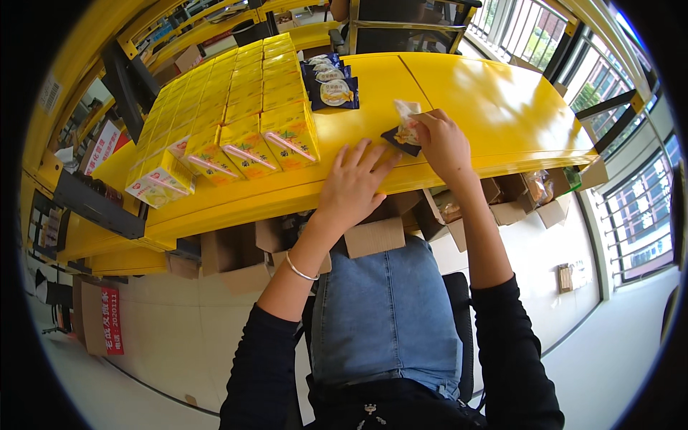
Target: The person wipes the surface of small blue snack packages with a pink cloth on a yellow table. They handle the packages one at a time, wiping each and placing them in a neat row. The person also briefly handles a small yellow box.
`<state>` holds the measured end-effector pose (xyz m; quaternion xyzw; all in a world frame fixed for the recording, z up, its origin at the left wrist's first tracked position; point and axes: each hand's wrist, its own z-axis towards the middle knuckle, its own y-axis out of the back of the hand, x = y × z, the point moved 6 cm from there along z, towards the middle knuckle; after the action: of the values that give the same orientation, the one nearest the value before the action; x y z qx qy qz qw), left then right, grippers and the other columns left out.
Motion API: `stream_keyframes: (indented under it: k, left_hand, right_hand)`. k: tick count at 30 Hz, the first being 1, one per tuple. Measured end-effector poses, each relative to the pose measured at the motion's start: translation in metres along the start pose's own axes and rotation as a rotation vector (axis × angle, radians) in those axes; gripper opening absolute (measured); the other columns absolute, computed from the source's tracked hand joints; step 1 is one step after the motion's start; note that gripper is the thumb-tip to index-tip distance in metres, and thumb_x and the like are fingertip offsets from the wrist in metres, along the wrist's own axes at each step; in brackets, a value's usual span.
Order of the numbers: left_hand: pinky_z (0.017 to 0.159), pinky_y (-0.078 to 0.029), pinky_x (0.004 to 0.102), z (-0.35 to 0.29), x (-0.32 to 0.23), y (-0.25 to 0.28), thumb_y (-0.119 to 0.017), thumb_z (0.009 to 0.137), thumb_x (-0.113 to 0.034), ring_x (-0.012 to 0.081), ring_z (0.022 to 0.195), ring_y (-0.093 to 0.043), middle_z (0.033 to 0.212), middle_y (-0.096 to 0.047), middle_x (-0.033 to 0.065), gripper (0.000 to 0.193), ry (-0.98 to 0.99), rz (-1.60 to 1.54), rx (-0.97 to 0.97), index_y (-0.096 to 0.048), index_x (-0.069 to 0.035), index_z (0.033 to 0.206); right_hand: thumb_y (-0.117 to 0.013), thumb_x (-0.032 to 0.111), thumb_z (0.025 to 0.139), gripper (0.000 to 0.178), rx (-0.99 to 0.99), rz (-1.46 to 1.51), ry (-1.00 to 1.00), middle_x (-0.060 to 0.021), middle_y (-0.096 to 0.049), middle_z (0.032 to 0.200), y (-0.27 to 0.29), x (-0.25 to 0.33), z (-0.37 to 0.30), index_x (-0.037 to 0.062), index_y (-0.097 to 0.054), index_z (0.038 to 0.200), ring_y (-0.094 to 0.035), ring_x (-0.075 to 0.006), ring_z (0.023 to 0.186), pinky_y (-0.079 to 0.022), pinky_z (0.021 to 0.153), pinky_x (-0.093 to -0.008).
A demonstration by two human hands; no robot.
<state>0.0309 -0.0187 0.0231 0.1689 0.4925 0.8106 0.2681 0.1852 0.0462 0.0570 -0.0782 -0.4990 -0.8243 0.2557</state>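
Observation:
My left hand [356, 179] lies flat on the yellow shelf [459, 93], fingers spread, with nothing under it that I can make out. A little to its right, my right hand [446, 147] pinches a small white packet [405, 123] with reddish-orange print. That packet stands tilted over a dark flat packet [408, 147] on the shelf; whether the two are joined I cannot tell. Several dark blue snack packets [335, 93] with round white labels lie overlapped in a row farther back.
Left of the blue packets, yellow drink cartons [236, 100] with straws stand in tight rows. Open cardboard boxes [376, 236] sit below the shelf's front edge. A yellow upright with a black bracket [605, 118] stands at the right end, near barred windows [638, 193].

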Motion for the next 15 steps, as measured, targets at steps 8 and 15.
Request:
stream_keyframes:
  k: [8,15]
  left_hand:
    - [0.107,-0.034,0.0427,-0.005,0.002,0.002,-0.078,0.07,-0.025,0.0278,0.131,-0.039,0.141,-0.039,0.0065,0.082,0.011,-0.024,-0.077,-0.039,-0.014,0.142]
    - [0.104,-0.039,0.0384,-0.004,-0.003,0.004,-0.078,0.07,-0.019,0.0232,0.129,-0.043,0.14,-0.042,0.0059,0.082,-0.061,-0.029,-0.06,-0.04,-0.016,0.143]
  right_hand:
    - [-0.054,0.014,0.091,0.021,0.013,0.12,0.089,-0.0125,-0.064,0.103,-0.002,0.015,-0.008,0.0062,-0.069,0.104,-0.062,-0.0329,0.094,-0.048,0.08,-0.039]
    - [-0.057,0.017,0.09,0.021,0.049,0.122,0.019,-0.0135,-0.064,0.105,-0.009,-0.023,0.008,0.008,-0.07,0.104,-0.061,-0.0347,0.096,-0.049,0.084,-0.041]
